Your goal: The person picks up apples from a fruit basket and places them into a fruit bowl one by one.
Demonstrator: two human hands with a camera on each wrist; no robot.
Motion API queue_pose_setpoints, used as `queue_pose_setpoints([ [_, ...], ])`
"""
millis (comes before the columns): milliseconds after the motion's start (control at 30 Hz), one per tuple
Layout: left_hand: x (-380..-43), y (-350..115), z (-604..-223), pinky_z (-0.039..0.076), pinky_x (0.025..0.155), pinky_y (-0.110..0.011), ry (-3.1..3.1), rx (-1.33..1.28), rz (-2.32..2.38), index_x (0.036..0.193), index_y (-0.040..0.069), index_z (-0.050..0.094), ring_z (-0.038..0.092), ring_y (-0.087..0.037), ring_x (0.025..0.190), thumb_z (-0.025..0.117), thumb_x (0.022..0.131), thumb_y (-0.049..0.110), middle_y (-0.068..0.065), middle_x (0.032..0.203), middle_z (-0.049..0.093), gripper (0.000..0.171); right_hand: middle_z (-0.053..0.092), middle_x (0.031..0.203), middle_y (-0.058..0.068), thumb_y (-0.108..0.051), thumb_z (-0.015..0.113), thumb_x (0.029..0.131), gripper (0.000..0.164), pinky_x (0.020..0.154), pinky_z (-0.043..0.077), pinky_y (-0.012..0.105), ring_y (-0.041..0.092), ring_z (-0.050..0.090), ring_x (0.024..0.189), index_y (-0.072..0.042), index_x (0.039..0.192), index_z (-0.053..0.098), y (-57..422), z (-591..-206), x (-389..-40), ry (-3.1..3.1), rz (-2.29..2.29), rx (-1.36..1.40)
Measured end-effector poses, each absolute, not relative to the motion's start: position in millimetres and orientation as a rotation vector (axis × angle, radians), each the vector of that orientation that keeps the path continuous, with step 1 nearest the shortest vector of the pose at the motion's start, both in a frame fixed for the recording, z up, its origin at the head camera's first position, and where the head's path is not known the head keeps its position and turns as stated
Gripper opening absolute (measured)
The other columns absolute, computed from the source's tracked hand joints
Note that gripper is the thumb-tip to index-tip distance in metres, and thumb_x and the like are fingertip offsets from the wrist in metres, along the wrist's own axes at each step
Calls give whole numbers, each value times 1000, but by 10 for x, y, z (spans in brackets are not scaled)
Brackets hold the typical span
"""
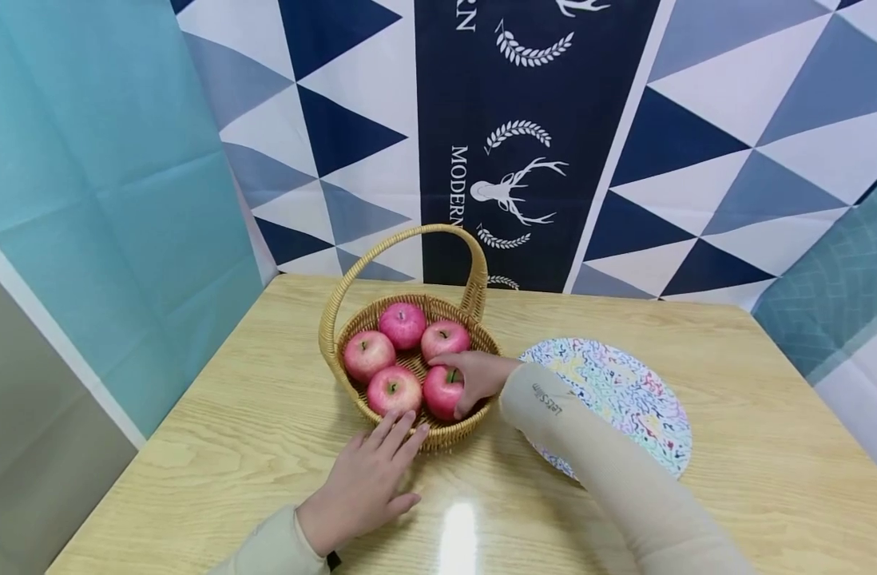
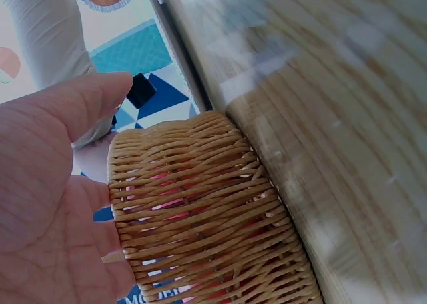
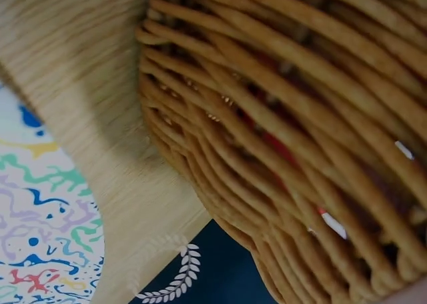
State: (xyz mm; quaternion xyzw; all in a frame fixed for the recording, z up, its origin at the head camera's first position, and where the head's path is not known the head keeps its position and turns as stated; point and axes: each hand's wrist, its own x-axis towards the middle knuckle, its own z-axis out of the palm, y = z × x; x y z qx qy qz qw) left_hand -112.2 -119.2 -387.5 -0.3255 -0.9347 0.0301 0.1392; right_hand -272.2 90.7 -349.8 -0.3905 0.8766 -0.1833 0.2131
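Note:
A round wicker basket (image 1: 449, 434) with a tall arched handle holds several pink-red apples (image 1: 369, 356). My right hand (image 1: 476, 375) reaches over the basket's right side, thumb and fingers curled round the front right apple (image 1: 441, 393), which sits inside. At the front rim, my left hand (image 1: 367, 479) rests its extended fingertips against the basket. In the left wrist view, the left palm (image 2: 40, 197) stands beside the woven wall (image 2: 200, 204). The right wrist view is filled mostly by the basket's side (image 3: 267, 117); the right fingers are hidden there.
A flat round mat or plate (image 1: 654, 407) with multicoloured squiggles lies to the basket's right, partly beneath the right forearm. Both stand on a light wooden table (image 1: 216, 447). Patterned cloth (image 1: 359, 144) hangs behind the table's back edge.

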Motion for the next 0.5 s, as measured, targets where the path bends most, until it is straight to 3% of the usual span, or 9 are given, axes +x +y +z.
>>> queue_pose_setpoints([
  [233,-1149,-1202,-3856,48,89,-44,-2719,-948,77,141,10,46,40,-30,133,69,81,52,-13,145,44,77,52,128,9,-8,84,64,83,92,42,30,21,48,108,-12,138,47,853,-3472,-2780,2352,-555,-908],
  [500,-1148,-1187,-3864,48,90,-45,-2714,-961,54,141,9,46,40,-30,133,69,81,51,-14,145,44,77,62,115,5,-14,83,57,78,91,43,28,16,55,102,-8,130,55,914,-3524,-2790,2435,-534,-1122],
])
